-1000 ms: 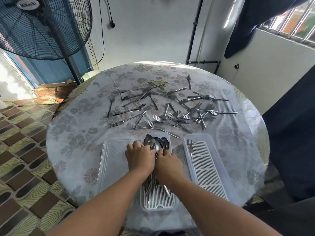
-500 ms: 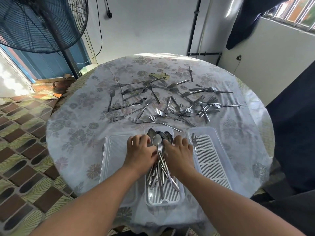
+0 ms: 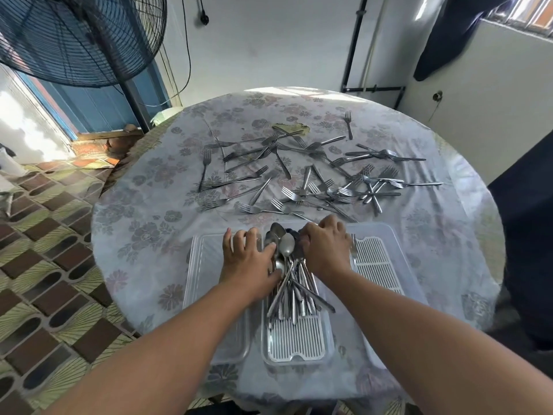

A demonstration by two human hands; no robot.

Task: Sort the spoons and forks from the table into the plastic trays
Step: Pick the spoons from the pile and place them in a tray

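Three clear plastic trays lie side by side at the near table edge. The middle tray (image 3: pixel 296 345) holds a pile of spoons (image 3: pixel 291 283), bowls pointing away from me. My left hand (image 3: pixel 248 262) rests on the pile's left side, fingers spread over the bare left tray (image 3: pixel 206 295). My right hand (image 3: pixel 326 250) sits on the pile's right side with its fingers bent loosely over the spoon bowls. The right tray (image 3: pixel 383 268) holds one fork (image 3: pixel 354 248) at its left rim. Many forks (image 3: pixel 314 178) lie scattered across the middle of the table.
The round table carries a flowered cloth (image 3: pixel 143 223) under clear plastic. A torn patch (image 3: pixel 290 128) shows at the far side. A large standing fan (image 3: pixel 74 37) is at the back left, and a dark cloth (image 3: pixel 526 235) hangs at the right.
Both hands, pressed together around the spoon bundle before, have slid apart and forward. The spoons now lie uncovered in the middle tray.
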